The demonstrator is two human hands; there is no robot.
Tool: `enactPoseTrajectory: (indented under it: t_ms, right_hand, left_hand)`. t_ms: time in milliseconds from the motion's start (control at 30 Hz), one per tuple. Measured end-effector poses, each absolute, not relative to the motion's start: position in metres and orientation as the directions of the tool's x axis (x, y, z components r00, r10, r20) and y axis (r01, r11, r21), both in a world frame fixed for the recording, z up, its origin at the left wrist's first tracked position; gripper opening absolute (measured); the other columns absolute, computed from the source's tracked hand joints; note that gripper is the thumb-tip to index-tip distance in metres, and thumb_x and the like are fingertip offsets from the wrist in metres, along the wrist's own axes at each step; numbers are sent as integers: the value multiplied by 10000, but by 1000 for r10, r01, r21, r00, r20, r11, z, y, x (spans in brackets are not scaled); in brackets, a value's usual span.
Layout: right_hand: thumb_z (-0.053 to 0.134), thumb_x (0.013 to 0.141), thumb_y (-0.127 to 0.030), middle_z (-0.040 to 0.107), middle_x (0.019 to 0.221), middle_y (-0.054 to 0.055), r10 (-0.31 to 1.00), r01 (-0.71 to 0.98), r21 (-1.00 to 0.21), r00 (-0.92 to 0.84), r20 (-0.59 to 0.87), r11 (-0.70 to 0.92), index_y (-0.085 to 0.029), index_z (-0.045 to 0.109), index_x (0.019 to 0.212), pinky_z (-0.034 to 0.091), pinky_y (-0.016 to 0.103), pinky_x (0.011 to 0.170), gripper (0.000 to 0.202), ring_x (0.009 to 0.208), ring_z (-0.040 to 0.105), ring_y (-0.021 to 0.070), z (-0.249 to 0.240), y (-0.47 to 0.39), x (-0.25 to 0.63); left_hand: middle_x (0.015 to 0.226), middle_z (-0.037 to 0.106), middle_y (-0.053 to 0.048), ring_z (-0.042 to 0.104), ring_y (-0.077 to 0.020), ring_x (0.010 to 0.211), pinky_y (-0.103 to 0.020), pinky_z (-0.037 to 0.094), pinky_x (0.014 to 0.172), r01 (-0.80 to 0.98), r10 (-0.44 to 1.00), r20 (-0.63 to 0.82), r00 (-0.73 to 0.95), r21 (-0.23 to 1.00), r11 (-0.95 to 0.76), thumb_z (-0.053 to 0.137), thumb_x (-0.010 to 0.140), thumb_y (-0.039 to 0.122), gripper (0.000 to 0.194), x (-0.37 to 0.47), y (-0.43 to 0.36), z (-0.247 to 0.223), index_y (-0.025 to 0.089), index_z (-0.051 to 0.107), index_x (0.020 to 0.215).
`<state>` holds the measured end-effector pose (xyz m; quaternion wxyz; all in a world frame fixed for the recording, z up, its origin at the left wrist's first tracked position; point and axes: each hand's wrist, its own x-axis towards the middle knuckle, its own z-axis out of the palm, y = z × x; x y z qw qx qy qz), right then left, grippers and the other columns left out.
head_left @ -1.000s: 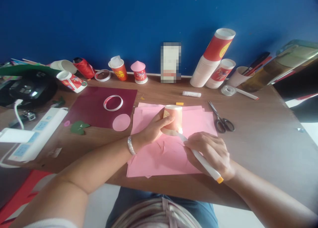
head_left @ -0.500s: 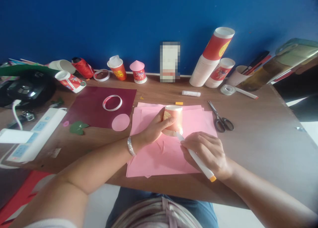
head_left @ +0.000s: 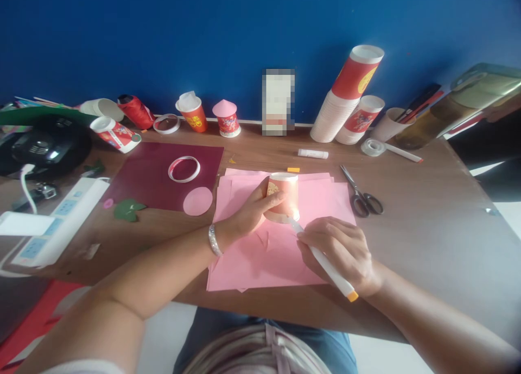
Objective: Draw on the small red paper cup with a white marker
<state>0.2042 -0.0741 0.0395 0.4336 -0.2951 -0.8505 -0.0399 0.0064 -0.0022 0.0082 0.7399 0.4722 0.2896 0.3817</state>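
My left hand (head_left: 259, 205) is wrapped round a red paper cup (head_left: 287, 191) with a gold print, its thumb across the front. The cup is held over a stack of pink paper sheets (head_left: 280, 265). In a writing grip, my right hand (head_left: 340, 249) pinches a white marker (head_left: 329, 268) with an orange end. The marker's tip is at the white band near the cup's lower edge; whether it touches is hard to see. A small orange cap (head_left: 293, 170) lies just beyond the cup. To the right of the paper are black-handled scissors (head_left: 361, 195).
Along the back stand a small cup with a pink cone top (head_left: 226, 119), an orange cup (head_left: 194, 116) and a tall cup stack (head_left: 337, 111). A glue stick (head_left: 313, 153), tape roll (head_left: 373, 147), pink disc (head_left: 197, 201), cardboard ring (head_left: 184, 169) and power strip (head_left: 61, 222) lie around.
The marker and my right hand have shifted very slightly to the right and down. My left hand and the cup have barely moved.
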Motion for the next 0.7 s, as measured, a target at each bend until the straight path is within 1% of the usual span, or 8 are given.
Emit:
enactPoseTrajectory:
  t_ms: [133, 200, 300, 367, 400, 467, 567, 700]
  right_hand:
    - [650, 865, -13, 635, 746, 17, 477, 533, -218, -416, 774, 817, -155, 606, 1035, 596, 303, 570, 226, 654, 639, 152, 43, -73, 205]
    - [657, 860, -14, 636, 752, 10, 480, 520, -238, -400, 781, 820, -163, 610, 1038, 630, 314, 614, 237, 673, 651, 153, 44, -72, 206]
    - [666, 856, -18, 640, 771, -5, 481, 435, -299, -403, 779, 849, -169, 613, 1038, 683, 418, 845, 242, 671, 655, 140, 43, -72, 204]
    - [659, 869, -30, 647, 784, -10, 480, 363, -341, -428, 766, 867, -166, 613, 1040, 637, 532, 1006, 223, 669, 653, 135, 42, -72, 202]
    - [653, 879, -38, 650, 790, -10, 479, 335, -355, -446, 757, 873, -165, 613, 1045, 609, 570, 1047, 212, 679, 655, 135, 42, -73, 201]
    - [648, 895, -53, 653, 794, -6, 469, 297, -366, -484, 738, 882, -160, 613, 1050, 581, 595, 1080, 192, 698, 655, 135, 42, -74, 200]
    - [638, 909, -66, 652, 790, -7, 456, 270, -367, -535, 711, 890, -157, 610, 1051, 570, 588, 1095, 171, 690, 642, 128, 41, -75, 198]
    - [612, 927, -79, 656, 789, -14, 459, 267, -374, -556, 692, 888, -169, 600, 1067, 579, 568, 1088, 166, 691, 647, 126, 42, -75, 196]
  left_hand:
    - [1159, 665, -127, 660, -259, 1042, -403, 539, 909, -414, 842, -58, 536, 852, 322, 669, 916, 465, 434, 7, 2, 8, 164, 615, 1223]
    - [1170, 671, -134, 659, -268, 1050, -406, 544, 907, -437, 844, -69, 532, 831, 344, 661, 905, 463, 436, 7, 4, 7, 159, 630, 1216]
    - [1168, 680, -142, 653, -271, 1057, -408, 534, 924, -445, 845, -69, 530, 825, 347, 625, 914, 448, 418, 7, 5, 6, 146, 646, 1203]
    - [1131, 683, -136, 652, -263, 1037, -403, 527, 930, -455, 840, -67, 538, 816, 356, 620, 910, 435, 417, 7, 5, 7, 140, 644, 1204]
    - [1104, 683, -131, 653, -259, 1021, -403, 526, 927, -461, 837, -68, 543, 809, 364, 622, 906, 431, 415, 7, 5, 7, 139, 641, 1200]
    - [1051, 676, -118, 652, -256, 989, -409, 528, 918, -461, 835, -77, 545, 804, 375, 622, 903, 434, 399, 7, 4, 8, 139, 640, 1169]
    - [982, 653, -97, 634, -237, 938, -396, 523, 887, -421, 843, -88, 531, 836, 353, 640, 904, 476, 368, 6, 3, 9, 145, 632, 1065]
    - [827, 582, -30, 562, -154, 767, -301, 479, 728, -334, 847, -56, 529, 903, 269, 744, 856, 527, 408, 5, 1, 10, 161, 576, 920]
